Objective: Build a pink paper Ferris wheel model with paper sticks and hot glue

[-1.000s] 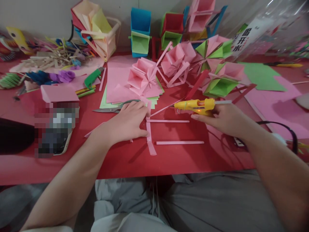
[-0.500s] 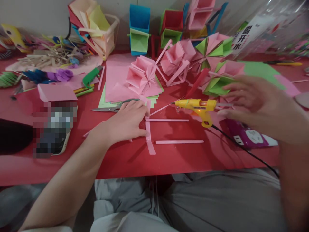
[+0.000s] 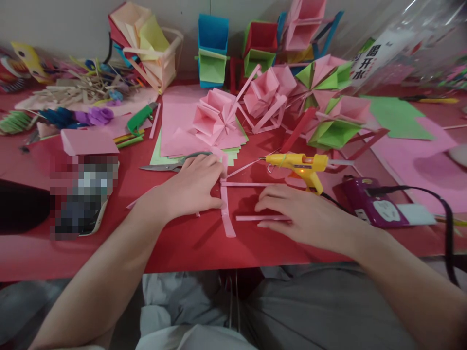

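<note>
Watching from my end, I have the left hand (image 3: 199,183) palm down, fingers laid over a pink paper strip (image 3: 224,193) on the red table (image 3: 197,250); it looks like steadying, not gripping. Right hand (image 3: 302,211) is over the lower pink stick (image 3: 251,218), thumb and fingers parted on either side; I see no firm pinch on it.

Progress, as I judge it: upper pink stick (image 3: 242,184) meets the strip at its left end, though I can't tell if it's glued. Lower stick lies roughly parallel, left end short of the strip, so that joint isn't made. A thin diagonal pink piece (image 3: 242,168) runs from the strip toward the nozzle of the yellow glue gun (image 3: 296,160). Gun lies unheld, orange light on.

Clutter: I'd mind the gun, just beyond the right hand, its black cord passing behind that hand. Purple box (image 3: 357,192) sits near the right forearm. Scissors (image 3: 162,167) lie partly behind the left hand. Phone (image 3: 87,194) is well off to the left. Paper stack (image 3: 178,114) is behind, with a folded pink flower (image 3: 213,116) on it; blue paper box (image 3: 213,34) is further back.
</note>
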{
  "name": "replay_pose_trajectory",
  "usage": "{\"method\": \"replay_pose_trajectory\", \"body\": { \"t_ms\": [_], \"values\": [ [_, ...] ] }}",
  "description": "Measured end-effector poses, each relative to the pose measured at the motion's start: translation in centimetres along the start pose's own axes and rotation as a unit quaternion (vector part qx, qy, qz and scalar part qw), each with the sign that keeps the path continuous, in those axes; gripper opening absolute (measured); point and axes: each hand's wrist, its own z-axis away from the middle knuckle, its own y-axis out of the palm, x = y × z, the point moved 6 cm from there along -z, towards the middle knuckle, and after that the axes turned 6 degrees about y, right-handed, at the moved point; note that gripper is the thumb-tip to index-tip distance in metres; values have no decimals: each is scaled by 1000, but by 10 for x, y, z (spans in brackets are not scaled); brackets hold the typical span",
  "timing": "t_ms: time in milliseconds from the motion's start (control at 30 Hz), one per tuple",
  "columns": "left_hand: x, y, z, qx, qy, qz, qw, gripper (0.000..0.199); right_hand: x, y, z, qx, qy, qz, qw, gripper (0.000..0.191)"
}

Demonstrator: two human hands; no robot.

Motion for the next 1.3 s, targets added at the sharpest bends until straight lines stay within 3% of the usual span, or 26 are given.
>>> {"method": "replay_pose_trajectory", "body": {
  "t_ms": [267,533,1300],
  "values": [
    [-1,1,0,-9,6,1,1000,36,3,2,-6,-10,34,-42,998,6],
    [-2,-1,0,0,0,-1,1000,36,16,13,-11,-61,-31,-43,997,16],
    [-2,-1,0,-12,8,2,1000,34,18,12,-12,-44,-24,-37,998,21]
  ]
}}
